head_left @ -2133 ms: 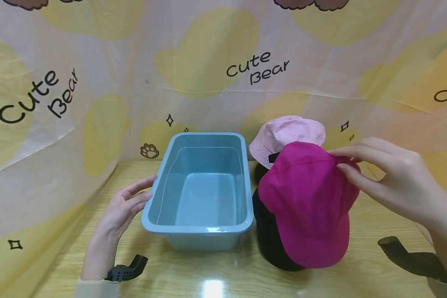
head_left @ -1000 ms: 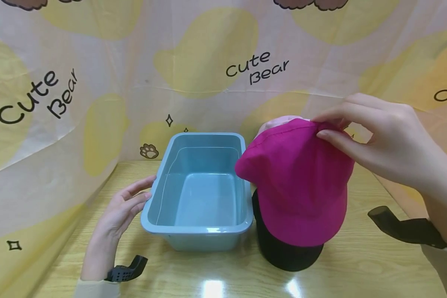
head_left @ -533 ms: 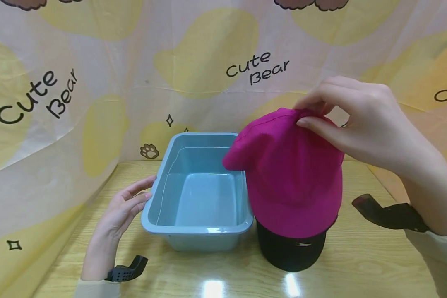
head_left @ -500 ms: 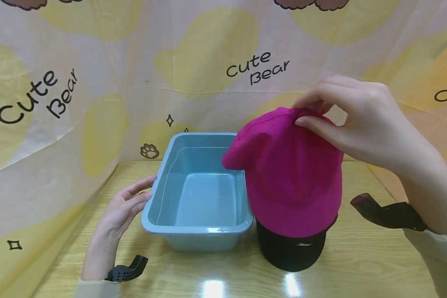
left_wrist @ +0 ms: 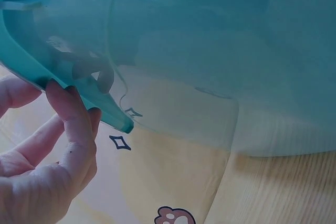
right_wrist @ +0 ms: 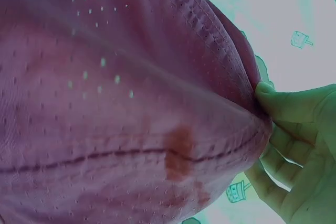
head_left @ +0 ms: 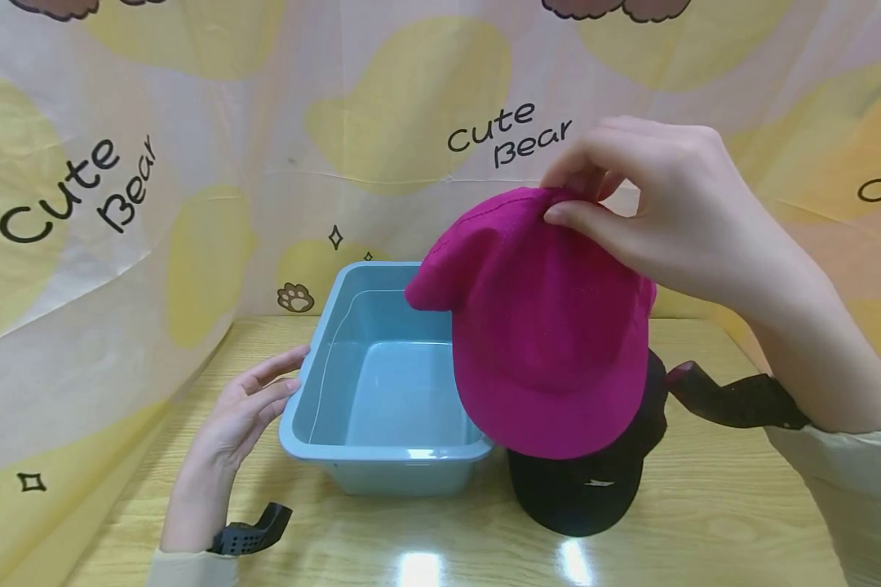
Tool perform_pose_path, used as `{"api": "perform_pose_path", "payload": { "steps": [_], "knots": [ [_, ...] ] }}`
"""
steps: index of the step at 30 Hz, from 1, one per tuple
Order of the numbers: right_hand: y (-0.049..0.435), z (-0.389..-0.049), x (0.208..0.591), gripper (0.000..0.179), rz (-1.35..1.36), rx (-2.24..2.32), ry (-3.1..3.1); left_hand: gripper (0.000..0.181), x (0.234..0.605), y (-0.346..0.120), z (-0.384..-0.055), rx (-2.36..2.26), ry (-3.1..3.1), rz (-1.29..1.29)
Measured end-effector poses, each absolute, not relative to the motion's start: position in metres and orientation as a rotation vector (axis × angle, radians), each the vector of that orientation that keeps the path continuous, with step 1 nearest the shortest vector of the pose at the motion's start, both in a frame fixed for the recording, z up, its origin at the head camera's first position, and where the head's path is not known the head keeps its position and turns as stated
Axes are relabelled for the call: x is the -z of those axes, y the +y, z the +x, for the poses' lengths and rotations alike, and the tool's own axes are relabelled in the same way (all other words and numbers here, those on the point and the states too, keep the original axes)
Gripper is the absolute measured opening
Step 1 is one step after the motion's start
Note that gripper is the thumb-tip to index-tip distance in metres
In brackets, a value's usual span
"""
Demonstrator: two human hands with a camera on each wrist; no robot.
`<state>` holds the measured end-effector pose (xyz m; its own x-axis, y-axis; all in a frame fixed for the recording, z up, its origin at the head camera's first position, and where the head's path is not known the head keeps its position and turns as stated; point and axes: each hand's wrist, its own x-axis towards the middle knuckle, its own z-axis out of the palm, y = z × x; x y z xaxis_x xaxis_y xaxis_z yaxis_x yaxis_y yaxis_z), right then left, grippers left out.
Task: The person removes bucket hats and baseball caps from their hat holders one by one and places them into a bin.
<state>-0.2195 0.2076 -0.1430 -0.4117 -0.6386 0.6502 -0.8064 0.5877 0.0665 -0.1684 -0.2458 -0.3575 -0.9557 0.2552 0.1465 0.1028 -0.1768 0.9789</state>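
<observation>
Your R grip pinches the magenta cap atop its crown, right of frame centre, brim hanging down. Prob. light, soft, floppy cloth, low slip risk; best hold = gathered crown. Your L grip rests fingertips agst. blue tub's L rim.

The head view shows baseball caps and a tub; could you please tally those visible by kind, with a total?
Baseball caps: 2 (magenta cap, black cap)
Blue tub: 1
Total: 3
</observation>
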Motion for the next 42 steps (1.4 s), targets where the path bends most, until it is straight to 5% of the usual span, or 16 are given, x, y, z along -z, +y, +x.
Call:
{"api": "perform_pose_path", "payload": {
  "steps": [3,6,17,28,42],
  "knots": [
    [0.162,-0.158,0.115,0.021,1.067,-0.388,-2.193,0.039,0.357,-0.246,-0.169,-2.298,1.944,0.424],
    [0.146,-0.143,0.107,0.020,1.023,-0.408,-2.209,0.039,0.357,-0.246,-0.169,-2.298,1.946,0.416],
    [0.164,-0.232,0.132,0.028,1.188,-0.423,-2.185,0.039,0.357,-0.247,-0.169,-2.281,1.972,0.418],
    [0.103,-0.170,0.111,0.014,1.010,-0.473,-2.367,0.040,0.359,-0.248,-0.171,-2.257,1.984,0.402],
    [0.071,-0.180,0.119,0.016,1.047,-0.515,-2.496,0.041,0.358,-0.249,-0.169,-2.252,1.979,0.415]
  ]
}}
